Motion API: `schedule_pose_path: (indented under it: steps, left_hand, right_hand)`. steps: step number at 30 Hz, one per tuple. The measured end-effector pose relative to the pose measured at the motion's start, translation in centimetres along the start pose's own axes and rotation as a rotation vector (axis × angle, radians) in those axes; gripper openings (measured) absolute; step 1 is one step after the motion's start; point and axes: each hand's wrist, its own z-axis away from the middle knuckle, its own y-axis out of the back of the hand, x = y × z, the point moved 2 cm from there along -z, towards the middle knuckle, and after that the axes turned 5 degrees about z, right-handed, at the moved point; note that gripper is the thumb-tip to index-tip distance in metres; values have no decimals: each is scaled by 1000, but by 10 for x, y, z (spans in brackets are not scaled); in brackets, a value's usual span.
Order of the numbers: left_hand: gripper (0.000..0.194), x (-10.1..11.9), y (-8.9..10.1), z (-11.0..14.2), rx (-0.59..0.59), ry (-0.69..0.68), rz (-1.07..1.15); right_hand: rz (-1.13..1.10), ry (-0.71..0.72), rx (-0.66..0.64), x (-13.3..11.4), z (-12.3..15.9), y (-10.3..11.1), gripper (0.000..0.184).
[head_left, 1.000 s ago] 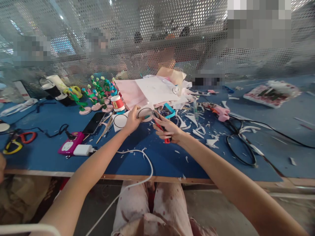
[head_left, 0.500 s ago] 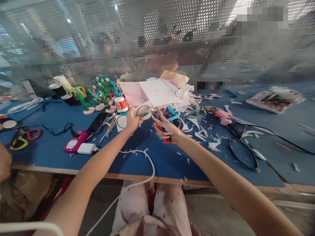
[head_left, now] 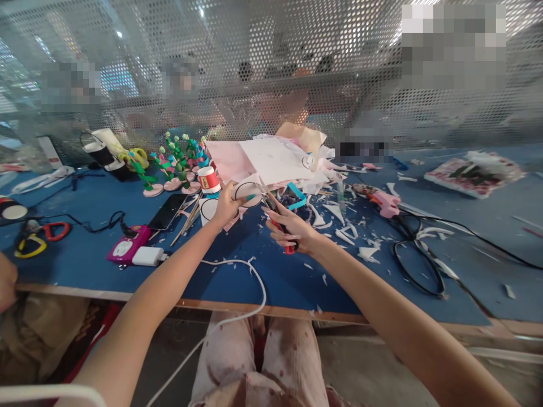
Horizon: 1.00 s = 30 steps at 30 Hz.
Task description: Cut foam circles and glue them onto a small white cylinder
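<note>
- Nearest the body, the white cable (head_left: 259,280) is looping over the front edge of the blue table (head_left: 237,285), passing below both hands rather than between them.
- The right hand (head_left: 296,230) is gripping the scissors (head_left: 290,249), fingers curling around the red handles. The long axis is slanting away from the body and leftward, the handles sitting nearer and to the right, the blades pointing toward the left hand's side. How far the blades are opening, I cannot tell.
- The left hand (head_left: 227,210) is pinching the paper piece (head_left: 246,189) by its left side, holding it up above the table. This hand is the nearer one, since it is touching the piece itself.
- The paper piece, with its curved black outline, is lying between the two hands: right of the left fingers, left of and a little beyond the right hand. It is extending roughly crosswise, its right edge meeting the blade end; exact contact is too small to judge.
- Just left of the left fingers, a second outlined piece (head_left: 207,208) is resting on the table.
- Beyond the scissors and slightly right, a bright blue strip (head_left: 298,195) is standing bent among white scraps (head_left: 335,212).
- Farther off, the red-and-white cup (head_left: 208,180) is standing beyond the left hand, and the large sheets (head_left: 275,159) are spreading out beyond both hands, before the perforated screen (head_left: 292,107).
</note>
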Motion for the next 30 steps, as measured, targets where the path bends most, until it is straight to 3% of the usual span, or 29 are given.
schedule_pose_path:
  steps: [8,18,24,27,30]
  left_hand:
    - [28,9,-1,5,-68,-3,-108]
    - [31,15,-8,13,-64,2,-82]
    - [28,17,-18,20,-210,73,-57]
    - [31,16,-21,22,-165,74,-81]
    - [48,11,-21,21,-86,61,-64]
  right_hand:
    - [-29,-26,-9,-1,0,1,58]
    - [-60,-33,4,-1,0,0,56]
    - [-50,2,54,-2,-2,2,54]
    - [-64,21,65,-3,-4,2,52]
    - [-85,24,68,-4,-5,2,51]
